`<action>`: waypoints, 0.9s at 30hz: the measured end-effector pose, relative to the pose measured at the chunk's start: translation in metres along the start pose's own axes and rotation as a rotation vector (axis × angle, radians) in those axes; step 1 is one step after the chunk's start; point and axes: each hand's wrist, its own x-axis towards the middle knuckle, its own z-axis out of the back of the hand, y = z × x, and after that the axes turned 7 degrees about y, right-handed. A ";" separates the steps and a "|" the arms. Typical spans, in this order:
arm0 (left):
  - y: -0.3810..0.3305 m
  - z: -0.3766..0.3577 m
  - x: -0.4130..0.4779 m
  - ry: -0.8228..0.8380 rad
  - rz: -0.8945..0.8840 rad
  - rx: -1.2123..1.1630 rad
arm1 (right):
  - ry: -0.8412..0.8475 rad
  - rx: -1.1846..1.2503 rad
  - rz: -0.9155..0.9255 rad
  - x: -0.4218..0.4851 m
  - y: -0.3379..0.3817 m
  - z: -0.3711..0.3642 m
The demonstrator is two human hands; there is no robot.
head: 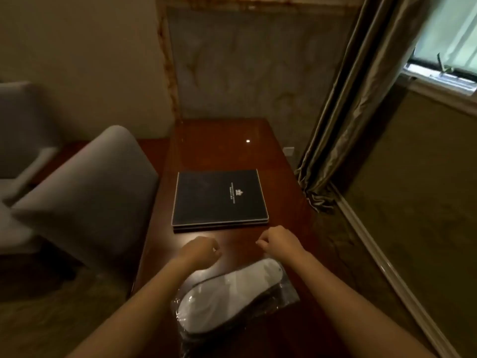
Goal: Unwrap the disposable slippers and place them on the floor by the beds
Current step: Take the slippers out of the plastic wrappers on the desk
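A pair of white disposable slippers (227,295) with dark soles lies in a clear plastic wrapper (290,293) on the near end of the dark wooden desk (222,146). Both forearms reach over the packet. My left hand (201,250) hovers just beyond its far end with the fingers curled in. My right hand (280,240) is level with it on the right, fingers also curled. Whether either hand pinches the thin wrapper edge is not visible.
A black folder (219,198) with a small white logo lies flat on the desk beyond my hands. A grey upholstered chair (90,192) stands at the desk's left edge, another grey seat (20,140) behind it. A curtain (348,112) and window (449,47) are on the right.
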 end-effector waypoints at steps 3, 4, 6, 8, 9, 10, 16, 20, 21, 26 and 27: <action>-0.003 -0.031 -0.007 0.097 0.020 0.034 | 0.003 -0.037 -0.109 -0.009 -0.009 -0.027; -0.004 -0.043 -0.011 0.115 0.025 0.030 | -0.010 -0.062 -0.143 -0.013 -0.012 -0.037; -0.008 -0.062 -0.014 0.123 0.024 0.053 | -0.072 -0.127 -0.177 -0.020 -0.017 -0.056; -0.012 -0.075 -0.016 0.124 0.042 0.084 | -0.122 -0.169 -0.208 -0.024 -0.020 -0.068; -0.014 -0.081 -0.019 0.134 0.048 0.088 | -0.124 -0.187 -0.220 -0.026 -0.021 -0.074; -0.016 -0.086 -0.020 0.143 0.052 0.086 | -0.128 -0.201 -0.224 -0.026 -0.022 -0.079; -0.023 -0.106 -0.022 0.169 0.073 0.184 | -0.163 -0.221 -0.235 -0.027 -0.025 -0.095; -0.022 -0.114 -0.024 0.172 0.071 0.222 | -0.169 -0.221 -0.199 -0.025 -0.028 -0.102; -0.022 -0.115 -0.025 0.164 0.070 0.227 | -0.172 -0.226 -0.187 -0.024 -0.029 -0.103; -0.021 -0.116 -0.022 0.073 0.048 0.174 | -0.217 -0.220 -0.121 -0.019 -0.036 -0.102; -0.021 -0.115 -0.022 0.064 0.044 0.160 | -0.229 -0.208 -0.116 -0.019 -0.038 -0.101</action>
